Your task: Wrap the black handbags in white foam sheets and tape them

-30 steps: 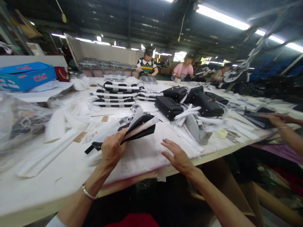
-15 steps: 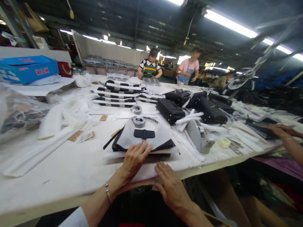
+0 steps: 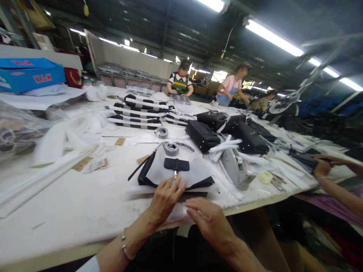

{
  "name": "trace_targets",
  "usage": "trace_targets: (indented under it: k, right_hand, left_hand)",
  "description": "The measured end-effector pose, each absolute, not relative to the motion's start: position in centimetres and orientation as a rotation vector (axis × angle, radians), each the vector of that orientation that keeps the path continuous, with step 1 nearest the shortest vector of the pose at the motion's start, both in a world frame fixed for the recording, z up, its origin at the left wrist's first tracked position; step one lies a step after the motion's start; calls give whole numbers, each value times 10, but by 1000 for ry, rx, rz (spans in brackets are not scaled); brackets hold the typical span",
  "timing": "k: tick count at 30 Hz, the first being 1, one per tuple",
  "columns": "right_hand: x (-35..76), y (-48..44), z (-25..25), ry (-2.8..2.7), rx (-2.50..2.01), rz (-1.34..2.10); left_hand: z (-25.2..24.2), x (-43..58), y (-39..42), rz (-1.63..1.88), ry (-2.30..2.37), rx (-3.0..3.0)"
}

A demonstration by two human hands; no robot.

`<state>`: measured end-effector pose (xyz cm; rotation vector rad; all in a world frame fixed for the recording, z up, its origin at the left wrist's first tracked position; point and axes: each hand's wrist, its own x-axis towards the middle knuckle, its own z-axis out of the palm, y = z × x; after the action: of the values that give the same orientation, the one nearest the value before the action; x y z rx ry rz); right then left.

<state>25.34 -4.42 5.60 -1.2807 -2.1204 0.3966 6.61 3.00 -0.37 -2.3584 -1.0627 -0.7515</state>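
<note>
A black handbag (image 3: pixel 146 170) lies flat in front of me, its face covered by a pale translucent sheet (image 3: pixel 157 172). On the sheet are a black strap tab (image 3: pixel 176 164) with a small metal clasp and a wrapped strap coil (image 3: pixel 171 149). My left hand (image 3: pixel 168 196) rests flat on the bag's near edge, fingers stretched out by the clasp. At the table's front edge, my right hand (image 3: pixel 211 219) has its fingers bent together. Whitish film shows beside its fingertips; what they hold, if anything, is unclear.
Black bags (image 3: pixel 202 135) are piled behind, right of a stack of wrapped straps (image 3: pixel 138 111). White foam strips (image 3: pixel 48 177) and a blue box (image 3: pixel 31 75) are on the left. A co-worker's hands (image 3: pixel 323 166) handle black pieces at right; two people stand across the table.
My right hand's fingers have gone from flat and outstretched to bent together. My left hand stays on the bag. At right, the co-worker's hands have shifted.
</note>
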Motion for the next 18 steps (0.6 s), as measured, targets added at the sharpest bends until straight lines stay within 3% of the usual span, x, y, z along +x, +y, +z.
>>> trace_targets:
  k: [6, 11, 18]
  right_hand:
    - [236, 62, 136, -2189, -1443, 308]
    - [239, 129, 109, -2438, -1850, 248]
    - [265, 145, 69, -2495, -1956, 325]
  left_hand:
    - [-1, 66, 31, -769, -1055, -2346]
    - [-2, 58, 31, -804, -1072, -2354]
    - [-14, 58, 30, -873, -1105, -2325]
